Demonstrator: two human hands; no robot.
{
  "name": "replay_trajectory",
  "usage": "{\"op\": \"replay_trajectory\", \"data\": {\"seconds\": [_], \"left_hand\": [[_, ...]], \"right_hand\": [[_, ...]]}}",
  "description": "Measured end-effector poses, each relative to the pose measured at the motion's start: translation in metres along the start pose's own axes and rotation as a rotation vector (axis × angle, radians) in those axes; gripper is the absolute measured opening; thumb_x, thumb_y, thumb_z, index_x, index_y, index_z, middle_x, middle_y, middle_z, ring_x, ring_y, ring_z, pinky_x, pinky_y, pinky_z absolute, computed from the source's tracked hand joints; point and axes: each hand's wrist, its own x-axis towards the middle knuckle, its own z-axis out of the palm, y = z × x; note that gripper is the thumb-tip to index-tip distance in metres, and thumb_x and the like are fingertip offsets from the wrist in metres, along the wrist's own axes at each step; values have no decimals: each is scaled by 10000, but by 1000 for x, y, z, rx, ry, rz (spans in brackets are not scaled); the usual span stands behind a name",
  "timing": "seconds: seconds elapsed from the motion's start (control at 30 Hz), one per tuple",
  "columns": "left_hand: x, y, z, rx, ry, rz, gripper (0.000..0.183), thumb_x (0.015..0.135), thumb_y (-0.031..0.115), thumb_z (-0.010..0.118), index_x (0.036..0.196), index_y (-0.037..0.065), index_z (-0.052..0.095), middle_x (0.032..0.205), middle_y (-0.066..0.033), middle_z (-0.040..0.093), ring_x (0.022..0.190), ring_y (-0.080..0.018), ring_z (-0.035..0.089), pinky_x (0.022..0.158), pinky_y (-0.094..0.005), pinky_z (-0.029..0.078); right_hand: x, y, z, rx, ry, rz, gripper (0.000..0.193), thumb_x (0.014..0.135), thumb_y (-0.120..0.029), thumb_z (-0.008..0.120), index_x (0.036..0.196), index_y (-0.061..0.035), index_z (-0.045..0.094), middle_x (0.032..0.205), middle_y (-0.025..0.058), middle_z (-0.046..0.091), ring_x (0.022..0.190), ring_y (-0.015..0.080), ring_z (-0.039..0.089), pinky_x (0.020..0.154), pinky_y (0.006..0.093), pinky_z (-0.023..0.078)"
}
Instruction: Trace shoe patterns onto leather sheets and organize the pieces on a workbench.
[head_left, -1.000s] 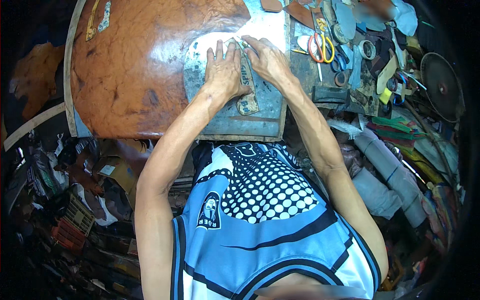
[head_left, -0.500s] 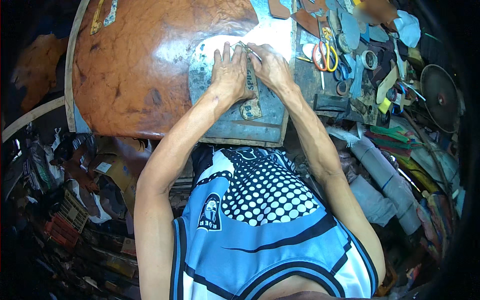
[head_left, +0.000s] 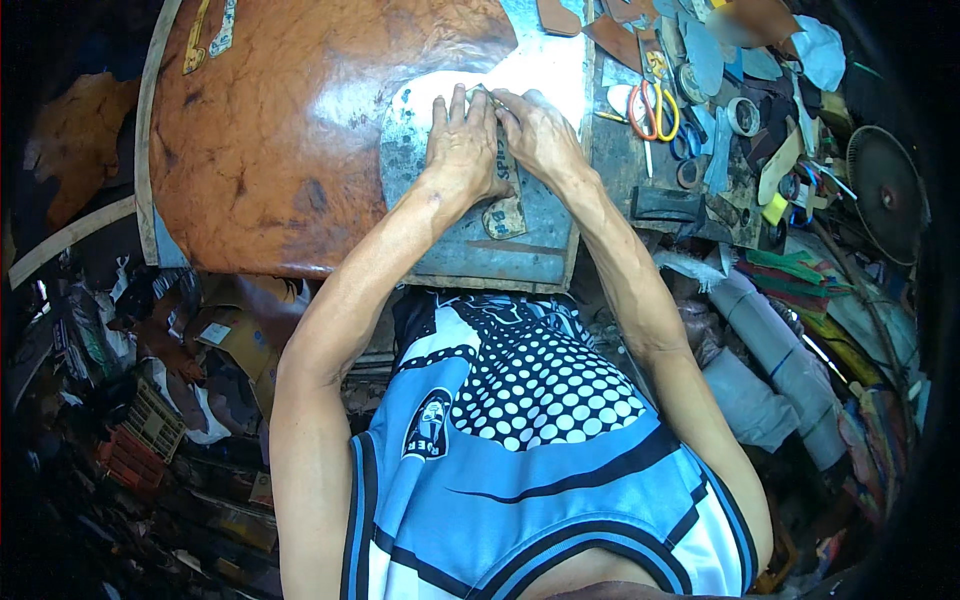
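Observation:
My left hand (head_left: 462, 152) lies with its fingers stretched out along a worn, pale strip-shaped template (head_left: 504, 216) with dark markings, the thumb resting at its side. The template lies lengthwise on a scuffed grey board (head_left: 480, 262). At its far end my right hand (head_left: 543, 138) is closed, fingers bent and pinched close to the left fingertips. Whatever it holds is too small and hidden to make out. Under bright glare, the surface beyond the fingertips is washed out. A large orange-brown leather hide (head_left: 260, 150) spreads over the table to the left.
Scissors with orange and yellow handles (head_left: 655, 112), a tape roll (head_left: 743, 117) and leather scraps (head_left: 704, 62) crowd the right side. A round fan (head_left: 888, 195) stands far right. Two narrow templates (head_left: 222, 28) lie on the hide's far part. Wrapped grey rolls (head_left: 775, 345) are below right.
The whole view has shifted slightly to the right. Both hands stay at nearly the same place on the template, with only a slight shift of the right fingers.

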Motion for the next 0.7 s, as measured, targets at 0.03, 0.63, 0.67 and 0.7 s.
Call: {"op": "replay_trajectory", "data": {"seconds": [0.03,0.63,0.67,0.7], "left_hand": [[1,0,2,-12,2,2,1176,610,624,837,1462,-64,408,1568,-237,318,1478,-431,240,1175,-596,243],[-13,10,6,35,116,137,896,724,419,810,1391,-82,484,1469,-228,457,1423,-395,366,1167,-589,257],[-15,12,7,-4,64,180,833,752,390,792,1378,-76,501,1448,-220,481,1410,-387,388,1162,-588,267],[-16,13,8,21,111,171,833,752,390,792,1378,-76,501,1448,-220,481,1410,-387,388,1162,-588,267]], "right_hand": [[1,2,1,-5,-16,22,314,965,-193,565,1235,-65,665,1054,228,668,962,420,651,849,481,523],[-24,0,-6,13,14,69,329,950,-161,548,1249,-62,640,994,298,647,915,465,665,796,520,550],[-24,1,-6,25,7,54,329,950,-161,548,1249,-62,640,994,298,647,915,465,665,796,520,550],[-24,2,-6,23,19,68,327,945,-172,562,1239,-54,648,1002,276,663,932,453,662,820,508,537]]}}
